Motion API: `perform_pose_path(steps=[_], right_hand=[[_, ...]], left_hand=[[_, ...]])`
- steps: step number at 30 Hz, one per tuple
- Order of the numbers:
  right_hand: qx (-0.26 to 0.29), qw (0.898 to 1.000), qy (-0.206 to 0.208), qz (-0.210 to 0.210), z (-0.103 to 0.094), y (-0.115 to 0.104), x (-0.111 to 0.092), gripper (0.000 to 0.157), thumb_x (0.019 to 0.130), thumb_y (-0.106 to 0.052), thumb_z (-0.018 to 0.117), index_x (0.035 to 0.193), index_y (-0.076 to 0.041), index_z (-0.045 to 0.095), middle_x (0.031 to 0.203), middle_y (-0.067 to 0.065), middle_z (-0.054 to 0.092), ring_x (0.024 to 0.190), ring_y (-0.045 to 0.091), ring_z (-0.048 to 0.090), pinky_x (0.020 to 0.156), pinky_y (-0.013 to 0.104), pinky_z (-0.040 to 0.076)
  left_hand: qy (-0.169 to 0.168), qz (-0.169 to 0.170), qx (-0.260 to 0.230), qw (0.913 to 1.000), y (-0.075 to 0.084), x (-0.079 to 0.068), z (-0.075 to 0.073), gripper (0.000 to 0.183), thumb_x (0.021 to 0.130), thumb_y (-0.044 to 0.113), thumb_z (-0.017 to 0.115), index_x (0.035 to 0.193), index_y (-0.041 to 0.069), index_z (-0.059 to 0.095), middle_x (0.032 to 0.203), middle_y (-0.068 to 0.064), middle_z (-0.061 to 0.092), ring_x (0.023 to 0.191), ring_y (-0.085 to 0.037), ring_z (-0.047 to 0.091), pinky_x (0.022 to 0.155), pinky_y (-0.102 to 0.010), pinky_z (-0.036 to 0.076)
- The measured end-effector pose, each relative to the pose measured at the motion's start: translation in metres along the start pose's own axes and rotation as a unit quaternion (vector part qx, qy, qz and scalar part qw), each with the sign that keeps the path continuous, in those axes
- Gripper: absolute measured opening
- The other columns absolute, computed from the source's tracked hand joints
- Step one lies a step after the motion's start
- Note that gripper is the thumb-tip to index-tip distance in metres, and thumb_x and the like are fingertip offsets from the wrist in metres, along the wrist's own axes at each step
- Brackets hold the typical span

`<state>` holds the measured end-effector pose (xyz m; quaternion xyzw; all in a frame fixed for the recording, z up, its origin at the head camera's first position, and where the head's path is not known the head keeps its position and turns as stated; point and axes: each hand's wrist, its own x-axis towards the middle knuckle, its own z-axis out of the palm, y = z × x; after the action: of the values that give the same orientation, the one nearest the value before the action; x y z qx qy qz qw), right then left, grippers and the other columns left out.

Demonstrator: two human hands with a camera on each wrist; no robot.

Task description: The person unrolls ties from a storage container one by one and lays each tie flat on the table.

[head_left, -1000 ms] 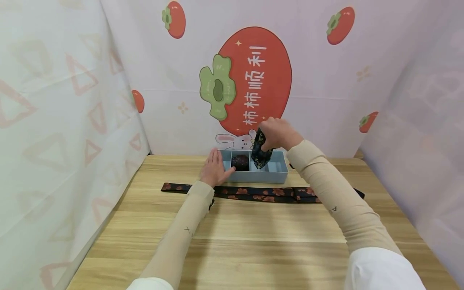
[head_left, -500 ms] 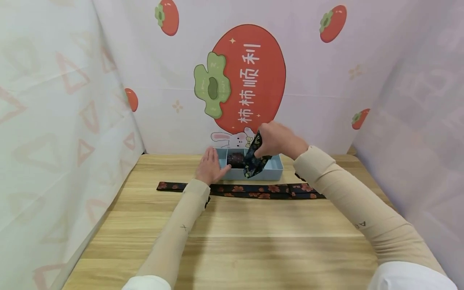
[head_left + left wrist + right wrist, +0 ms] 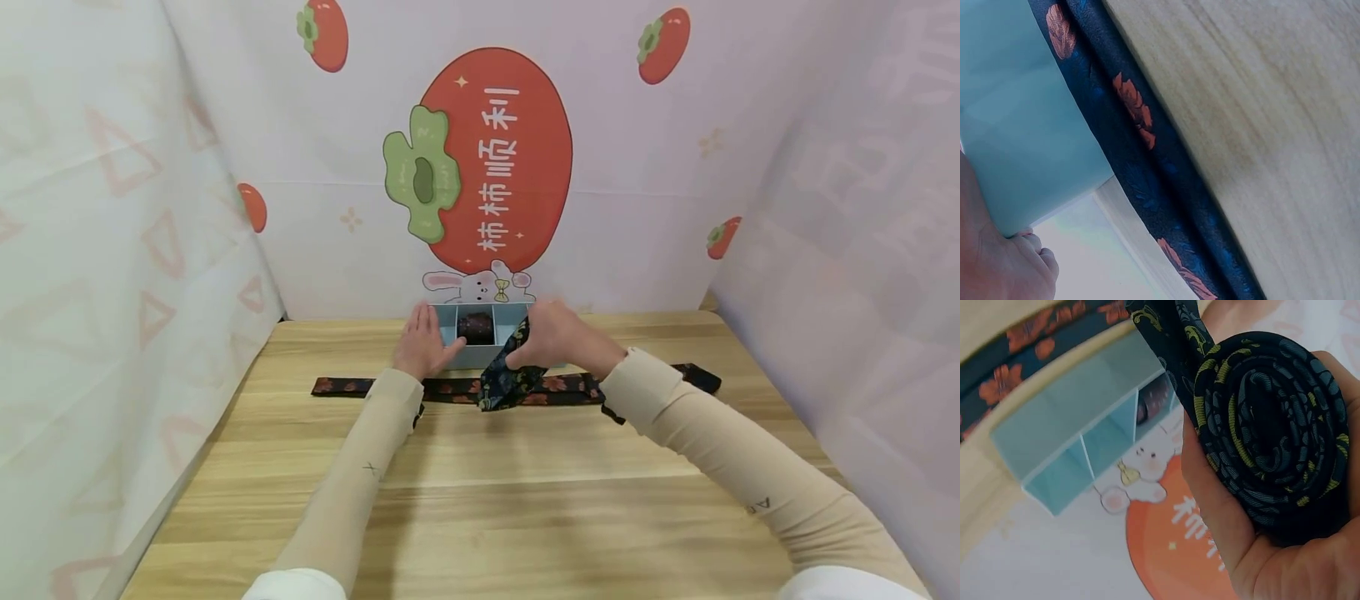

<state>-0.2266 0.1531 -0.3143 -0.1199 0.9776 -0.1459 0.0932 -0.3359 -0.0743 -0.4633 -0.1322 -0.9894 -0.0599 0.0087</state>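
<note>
My right hand (image 3: pixel 558 337) grips a rolled dark necktie (image 3: pixel 1272 425) with yellow and grey-blue patterning; its loose pointed end hangs down in front of the box. A pale blue divided box (image 3: pixel 471 358) stands near the back wall. At its left end lies my left hand (image 3: pixel 422 342), fingers straight, touching the box. One compartment contains a dark reddish rolled item (image 3: pixel 476 328), probably cloth. A second necktie (image 3: pixel 1129 137), navy with orange flowers, is stretched out flat along the table before the box.
The wooden table (image 3: pixel 465 508) spreads out in front of the flat necktie. Behind the box rises a printed fabric backdrop (image 3: pixel 615 225), and pale cloth sides (image 3: pixel 97 333) flank the table.
My right hand has brought the rolled necktie down and toward me, from above the box to its front edge, over the flat necktie. The left hand stays at the box. The head view shifted slightly.
</note>
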Motion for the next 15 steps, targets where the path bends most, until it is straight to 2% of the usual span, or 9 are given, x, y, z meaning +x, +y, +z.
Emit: perform_pose_path(steps=[3,10,15], right_hand=[[0.029,0.999,-0.018,0.016,0.014,0.000,-0.004,0.045,0.075,-0.043,0.077,0.057,-0.014,0.048,0.045,-0.002,0.039,0.037,0.014,0.044,0.043,0.026,0.039],[0.066,0.997,-0.027,0.036,0.055,0.007,-0.005,0.055,0.072,-0.042,0.077,0.048,-0.018,0.035,0.050,-0.004,0.026,0.040,0.011,0.022,0.039,0.026,0.025],[0.093,0.991,-0.035,0.086,0.080,0.012,-0.007,0.053,0.072,-0.045,0.078,0.054,-0.017,0.037,0.052,-0.004,0.029,0.043,0.013,0.030,0.042,0.028,0.030]], left_hand=[[-0.004,-0.005,-0.001,1.0000,-0.002,0.000,-0.001,0.100,0.091,0.073,0.025,0.154,-0.003,0.005,0.163,-0.019,0.000,0.152,-0.032,0.001,0.124,-0.043,0.011],[0.001,-0.006,-0.005,1.0000,-0.002,0.001,0.002,0.101,0.091,0.074,0.026,0.154,-0.002,0.004,0.163,-0.018,0.000,0.152,-0.032,0.001,0.124,-0.043,0.011],[0.005,-0.004,-0.008,0.9999,-0.001,0.001,0.003,0.100,0.092,0.072,0.028,0.154,-0.003,0.005,0.163,-0.019,0.001,0.152,-0.032,0.002,0.124,-0.043,0.011]])
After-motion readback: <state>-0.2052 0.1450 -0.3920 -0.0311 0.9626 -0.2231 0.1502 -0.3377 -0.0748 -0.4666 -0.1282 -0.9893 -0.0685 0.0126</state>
